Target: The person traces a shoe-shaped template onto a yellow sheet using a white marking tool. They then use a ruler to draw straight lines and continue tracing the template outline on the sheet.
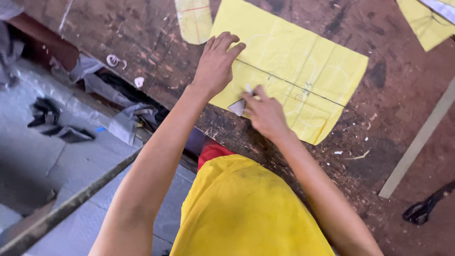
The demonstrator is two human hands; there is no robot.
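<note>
At the centre of the frame the left hand (217, 64) lies flat, fingers pressed together, on a creased yellow sheet (303, 71) of thin cloth or paper, marked with a dark straight line and pale curves, spread on the scarred brown wooden bench (142, 42). Just below it the right hand (265, 114) pinches a small pale marking piece (248, 88) against the sheet beside a small grey triangular piece (237, 107). A long pale flat strip (417, 142) lies at the right, dark scissors (424, 206) at lower right.

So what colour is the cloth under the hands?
Yellow, with pale chalk lines: the cloth shows best in the head view.
</note>
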